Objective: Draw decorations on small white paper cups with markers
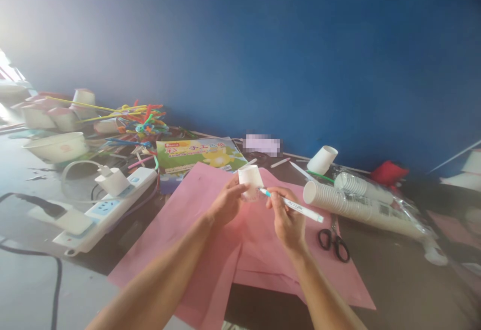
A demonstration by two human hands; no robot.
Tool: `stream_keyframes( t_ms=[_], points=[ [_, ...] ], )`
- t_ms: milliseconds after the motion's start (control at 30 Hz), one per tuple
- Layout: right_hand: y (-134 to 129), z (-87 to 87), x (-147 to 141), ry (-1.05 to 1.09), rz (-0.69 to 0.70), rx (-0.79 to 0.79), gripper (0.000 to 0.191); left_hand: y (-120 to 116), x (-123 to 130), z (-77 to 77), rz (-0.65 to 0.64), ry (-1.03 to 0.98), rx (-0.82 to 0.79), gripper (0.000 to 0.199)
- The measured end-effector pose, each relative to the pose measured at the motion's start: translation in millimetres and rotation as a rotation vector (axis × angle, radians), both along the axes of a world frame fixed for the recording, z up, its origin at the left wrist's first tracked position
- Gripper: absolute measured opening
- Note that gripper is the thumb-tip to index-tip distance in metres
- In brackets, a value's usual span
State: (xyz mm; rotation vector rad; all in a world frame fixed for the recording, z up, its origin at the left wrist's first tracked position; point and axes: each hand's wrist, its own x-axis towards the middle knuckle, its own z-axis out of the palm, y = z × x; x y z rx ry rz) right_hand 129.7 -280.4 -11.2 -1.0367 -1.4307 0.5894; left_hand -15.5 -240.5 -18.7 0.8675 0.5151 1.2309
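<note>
My left hand is closed around a small white paper cup, held tilted above pink paper sheets. Faint marks show low on the cup's side. In my right hand is a white acrylic marker with a teal band, gripped like a pen. Its tip is at the cup's right side; whether it touches I cannot tell. Black-handled scissors lie on the pink paper to the right of my right hand.
Stacked paper cups in clear plastic lie at right, near a single white cup. A craft paper pack lies behind the pink sheets. At left are a white power strip, a bowl and colourful pipe cleaners. A blue wall stands behind.
</note>
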Motion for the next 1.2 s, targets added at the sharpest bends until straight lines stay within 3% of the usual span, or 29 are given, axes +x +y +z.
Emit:
stream_keyframes(
  t_ms=[267, 467, 933, 1200],
  points=[
    [-0.9, -0.8, 1.0, -0.015, 0.042, 0.004, 0.019, 0.1, 0.4, 1.3, 0.005, -0.009, 0.004, 0.043],
    [0.7, 2.0, 1.4, 0.046, -0.048, -0.004, 0.021, 0.9, 0.0, 1.9, -0.003, 0.005, 0.012, 0.042],
    [-0.2, -1.1, 0.7, 0.018, 0.028, -0.014, 0.020, 1.7, -1.3, -0.5, -0.019, -0.010, 0.023, 0.042],
    [0.9, 1.8, 0.6, 0.051, -0.045, -0.005, 0.021, 0.9, -0.9, 1.2, -0.014, -0.018, 0.027, 0.042]
  ],
)
